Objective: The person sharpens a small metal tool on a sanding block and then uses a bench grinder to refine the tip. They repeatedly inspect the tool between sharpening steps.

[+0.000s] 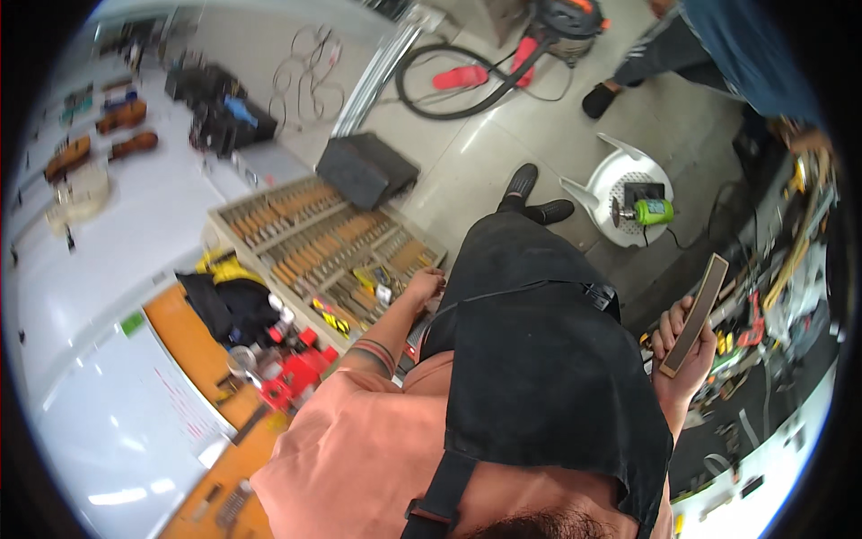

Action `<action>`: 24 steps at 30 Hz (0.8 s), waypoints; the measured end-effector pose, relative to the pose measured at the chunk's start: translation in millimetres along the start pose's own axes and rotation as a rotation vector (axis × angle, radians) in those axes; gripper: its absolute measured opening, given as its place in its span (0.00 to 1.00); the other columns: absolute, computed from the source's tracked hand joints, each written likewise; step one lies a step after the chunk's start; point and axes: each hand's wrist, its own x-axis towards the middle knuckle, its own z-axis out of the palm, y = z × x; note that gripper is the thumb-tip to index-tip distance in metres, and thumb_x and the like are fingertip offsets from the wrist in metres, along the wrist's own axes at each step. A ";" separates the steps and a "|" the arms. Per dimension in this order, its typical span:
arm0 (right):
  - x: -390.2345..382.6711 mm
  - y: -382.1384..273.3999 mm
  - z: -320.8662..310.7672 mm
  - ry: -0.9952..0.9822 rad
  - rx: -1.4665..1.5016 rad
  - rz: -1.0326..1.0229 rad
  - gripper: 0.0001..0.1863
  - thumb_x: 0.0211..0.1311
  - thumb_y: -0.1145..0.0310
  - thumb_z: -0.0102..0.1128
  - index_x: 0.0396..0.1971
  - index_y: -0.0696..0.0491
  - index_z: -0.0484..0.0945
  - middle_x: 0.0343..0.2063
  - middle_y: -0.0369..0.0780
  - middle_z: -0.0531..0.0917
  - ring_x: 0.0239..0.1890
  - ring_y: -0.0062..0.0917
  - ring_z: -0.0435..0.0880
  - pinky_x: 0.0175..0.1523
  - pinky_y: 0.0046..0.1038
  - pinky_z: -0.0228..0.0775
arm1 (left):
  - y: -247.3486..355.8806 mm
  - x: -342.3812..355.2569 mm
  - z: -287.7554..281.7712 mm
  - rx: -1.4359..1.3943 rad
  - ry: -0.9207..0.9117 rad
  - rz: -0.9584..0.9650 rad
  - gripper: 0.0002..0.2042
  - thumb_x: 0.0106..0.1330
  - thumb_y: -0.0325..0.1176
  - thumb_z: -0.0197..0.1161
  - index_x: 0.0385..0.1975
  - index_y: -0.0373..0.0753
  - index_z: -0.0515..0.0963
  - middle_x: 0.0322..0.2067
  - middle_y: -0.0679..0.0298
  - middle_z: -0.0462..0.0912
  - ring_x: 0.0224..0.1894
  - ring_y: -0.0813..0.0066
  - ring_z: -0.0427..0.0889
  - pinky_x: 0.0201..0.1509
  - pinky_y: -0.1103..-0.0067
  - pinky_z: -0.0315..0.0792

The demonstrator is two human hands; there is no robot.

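Observation:
My right hand (pixel 684 343) grips a long, flat wooden block (pixel 696 314) with a brown face and paler edges, tilted up beside my black apron (pixel 539 368). The fingers wrap round its lower half. On the other side, my left hand (pixel 427 284) hangs by the near right corner of a wooden tool rack (pixel 359 256). Its fingers look bent but are blurred and partly hidden, so I cannot tell whether they hold anything. Rows of wooden-handled tools fill the rack.
A white plastic stool (pixel 611 171) carries a green power tool (pixel 654 211). Beyond stands a vacuum cleaner (pixel 567 31) with its hose on the floor. A person (pixel 736 54) stands at the far right by a cluttered bench (pixel 763 377). A black box (pixel 366 169) adjoins the rack.

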 end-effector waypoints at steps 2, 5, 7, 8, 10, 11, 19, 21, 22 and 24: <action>11.2 8.2 16.6 -0.018 -0.084 0.069 0.23 0.84 0.55 0.42 0.58 0.60 0.73 0.32 0.34 0.69 0.27 0.18 0.67 0.27 0.23 0.62 | -15.8 -33.6 33.4 0.033 -0.011 0.026 0.16 0.73 0.29 0.64 0.56 0.30 0.81 0.46 0.56 0.89 0.42 0.66 0.88 0.43 0.70 0.80; 26.9 12.0 41.5 -0.063 -0.180 0.178 0.22 0.84 0.56 0.40 0.57 0.60 0.73 0.32 0.34 0.69 0.27 0.18 0.67 0.27 0.23 0.63 | -63.7 -45.5 51.0 0.118 -0.050 0.088 0.23 0.75 0.35 0.67 0.65 0.27 0.78 0.57 0.51 0.87 0.55 0.62 0.87 0.55 0.66 0.80; 35.8 13.9 56.4 -0.110 -0.231 0.224 0.22 0.85 0.56 0.40 0.58 0.60 0.73 0.31 0.34 0.69 0.26 0.18 0.67 0.27 0.22 0.64 | -98.8 -33.1 69.3 0.009 -0.120 0.099 0.25 0.76 0.36 0.67 0.66 0.26 0.78 0.58 0.50 0.87 0.57 0.62 0.86 0.57 0.66 0.79; 37.9 16.8 65.7 -0.122 -0.259 0.239 0.23 0.85 0.56 0.39 0.58 0.60 0.74 0.31 0.34 0.69 0.26 0.19 0.67 0.27 0.22 0.63 | -115.7 -32.9 79.2 -0.014 -0.150 0.081 0.24 0.76 0.37 0.66 0.65 0.26 0.78 0.58 0.50 0.87 0.57 0.62 0.86 0.57 0.67 0.79; 45.0 21.4 79.2 -0.142 -0.306 0.258 0.23 0.85 0.56 0.39 0.58 0.60 0.74 0.31 0.34 0.69 0.26 0.19 0.67 0.27 0.22 0.63 | -144.2 -26.5 100.1 -0.056 -0.201 0.129 0.24 0.77 0.37 0.65 0.65 0.25 0.78 0.57 0.50 0.87 0.55 0.63 0.87 0.56 0.67 0.80; 51.1 23.3 83.7 -0.168 -0.325 0.272 0.23 0.84 0.56 0.40 0.58 0.60 0.74 0.31 0.34 0.69 0.26 0.19 0.67 0.27 0.23 0.63 | -155.7 -20.1 110.9 -0.075 -0.219 0.194 0.23 0.78 0.37 0.64 0.65 0.25 0.78 0.56 0.50 0.88 0.53 0.63 0.87 0.54 0.67 0.80; 62.2 31.2 114.4 -0.345 -0.474 0.410 0.24 0.83 0.55 0.39 0.58 0.59 0.74 0.30 0.34 0.68 0.27 0.20 0.67 0.29 0.24 0.64 | -168.8 -65.2 159.0 -0.224 -0.087 0.384 0.22 0.79 0.41 0.65 0.55 0.24 0.84 0.47 0.51 0.91 0.44 0.66 0.88 0.51 0.69 0.80; 65.5 34.5 128.6 -0.363 -0.506 0.418 0.24 0.83 0.55 0.39 0.58 0.60 0.74 0.30 0.34 0.68 0.26 0.20 0.67 0.29 0.24 0.64 | -186.5 -49.2 169.6 -0.281 -0.055 0.398 0.22 0.78 0.41 0.66 0.54 0.24 0.85 0.47 0.51 0.91 0.45 0.67 0.88 0.52 0.69 0.80; 72.8 37.9 135.3 -0.385 -0.526 0.432 0.24 0.83 0.55 0.38 0.58 0.60 0.74 0.30 0.34 0.68 0.26 0.20 0.67 0.29 0.24 0.64 | -192.0 -40.6 177.1 -0.331 -0.021 0.381 0.22 0.77 0.41 0.67 0.54 0.23 0.85 0.47 0.51 0.91 0.46 0.67 0.87 0.53 0.69 0.79; 72.7 43.7 145.1 -0.406 -0.557 0.436 0.24 0.83 0.55 0.38 0.57 0.60 0.75 0.30 0.35 0.68 0.26 0.20 0.67 0.28 0.25 0.64 | -194.3 -32.5 191.2 -0.470 0.007 0.232 0.23 0.76 0.41 0.68 0.54 0.23 0.84 0.48 0.50 0.91 0.47 0.66 0.87 0.54 0.69 0.79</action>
